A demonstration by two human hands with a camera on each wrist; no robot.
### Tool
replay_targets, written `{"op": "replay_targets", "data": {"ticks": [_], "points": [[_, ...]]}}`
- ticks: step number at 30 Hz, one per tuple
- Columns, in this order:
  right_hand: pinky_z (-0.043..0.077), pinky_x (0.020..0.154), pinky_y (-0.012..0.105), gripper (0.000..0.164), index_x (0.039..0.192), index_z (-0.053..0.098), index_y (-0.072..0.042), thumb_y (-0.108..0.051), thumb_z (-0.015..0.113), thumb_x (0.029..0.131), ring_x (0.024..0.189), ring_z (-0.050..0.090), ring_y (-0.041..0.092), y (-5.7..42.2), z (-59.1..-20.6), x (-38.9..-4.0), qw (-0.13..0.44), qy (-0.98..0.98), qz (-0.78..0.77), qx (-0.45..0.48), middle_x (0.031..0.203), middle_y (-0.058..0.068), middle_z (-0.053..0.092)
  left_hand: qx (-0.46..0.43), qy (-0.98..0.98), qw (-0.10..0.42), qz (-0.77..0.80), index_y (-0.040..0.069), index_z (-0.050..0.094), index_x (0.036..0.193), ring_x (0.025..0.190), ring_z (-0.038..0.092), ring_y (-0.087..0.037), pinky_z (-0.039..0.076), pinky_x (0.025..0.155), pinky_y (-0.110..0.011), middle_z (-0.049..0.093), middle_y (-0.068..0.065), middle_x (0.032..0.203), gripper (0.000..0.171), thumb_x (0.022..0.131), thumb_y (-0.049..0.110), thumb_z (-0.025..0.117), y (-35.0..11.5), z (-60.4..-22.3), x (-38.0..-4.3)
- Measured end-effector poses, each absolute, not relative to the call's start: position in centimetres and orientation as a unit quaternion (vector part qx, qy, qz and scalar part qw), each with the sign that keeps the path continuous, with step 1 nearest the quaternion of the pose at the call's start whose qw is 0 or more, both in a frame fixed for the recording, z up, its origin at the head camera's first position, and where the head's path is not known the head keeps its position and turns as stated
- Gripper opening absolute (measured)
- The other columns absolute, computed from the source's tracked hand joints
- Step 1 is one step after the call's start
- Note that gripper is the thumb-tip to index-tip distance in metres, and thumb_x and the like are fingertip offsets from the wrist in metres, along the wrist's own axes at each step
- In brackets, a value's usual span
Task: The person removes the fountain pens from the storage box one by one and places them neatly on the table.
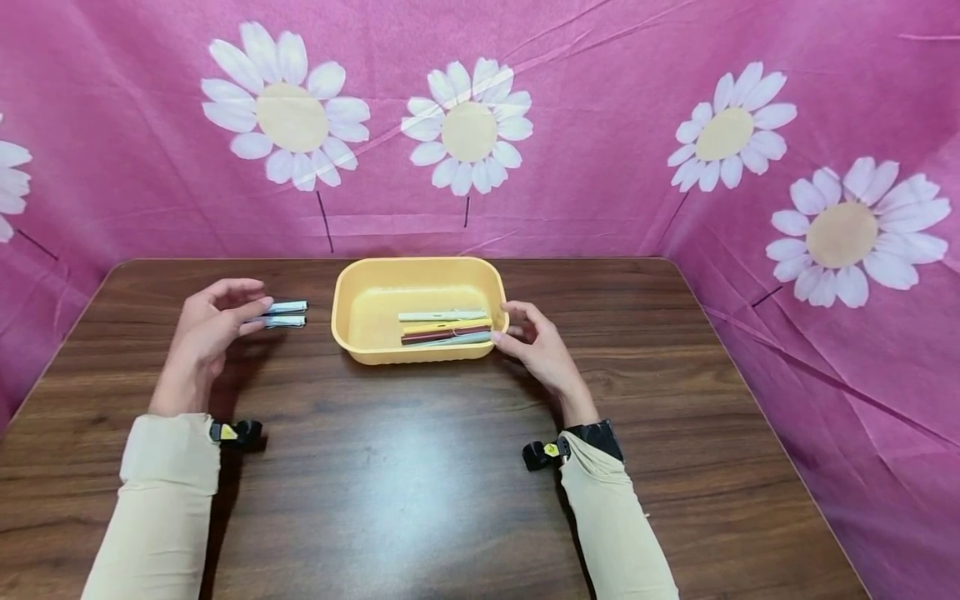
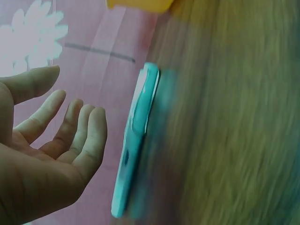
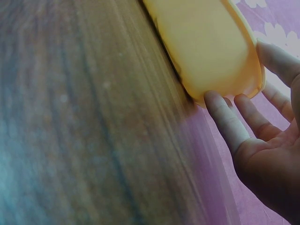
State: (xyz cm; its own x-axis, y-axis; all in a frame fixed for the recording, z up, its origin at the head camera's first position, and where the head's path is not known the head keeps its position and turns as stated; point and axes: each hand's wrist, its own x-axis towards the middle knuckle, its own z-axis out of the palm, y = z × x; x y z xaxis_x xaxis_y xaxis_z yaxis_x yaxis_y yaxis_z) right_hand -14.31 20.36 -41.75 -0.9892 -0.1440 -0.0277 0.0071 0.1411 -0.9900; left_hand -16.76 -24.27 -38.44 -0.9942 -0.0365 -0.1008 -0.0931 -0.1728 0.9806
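Note:
My left hand [image 1: 213, 321] hovers at the left beside two light blue pens [image 1: 288, 321] lying on the table. Its fingers are relaxed and apart; in the left wrist view a gap shows between them and a pen [image 2: 136, 140] that looks teal there. At the right end of a yellow plastic bin [image 1: 360, 346], my right hand [image 1: 543, 346] holds the rim, thumb at the near corner and fingers against the outer wall. Inside the bin lie several pens: a pale green pen [image 1: 442, 316], a yellow pen [image 1: 427, 327], a dark red pen [image 1: 427, 336] and a light blue one [image 1: 468, 338].
The brown wooden table [image 1: 390, 483] extends toward me on both sides of the bin. A pink cloth [image 1: 600, 167] with large white flowers hangs behind the table and along its sides. Each wrist wears a small black camera [image 1: 240, 433].

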Motion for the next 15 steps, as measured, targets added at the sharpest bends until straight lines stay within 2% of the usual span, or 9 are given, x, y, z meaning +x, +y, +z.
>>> {"op": "replay_targets", "data": {"ticks": [15], "points": [[0.055,0.085,0.027,0.049,0.138,0.052,0.000,-0.005,0.072,0.093,0.118,0.060,0.035,20.3,-41.8,-14.2,0.047,0.761,-0.644,-0.053,0.136,0.021,0.054,0.022,0.679,0.047,0.732,0.018,0.069,0.109,0.088,0.066,-0.006,0.057,0.077,-0.021,0.064,0.000,0.104,0.026,0.091,0.000,0.074,-20.4,-37.2,-16.6]]}}
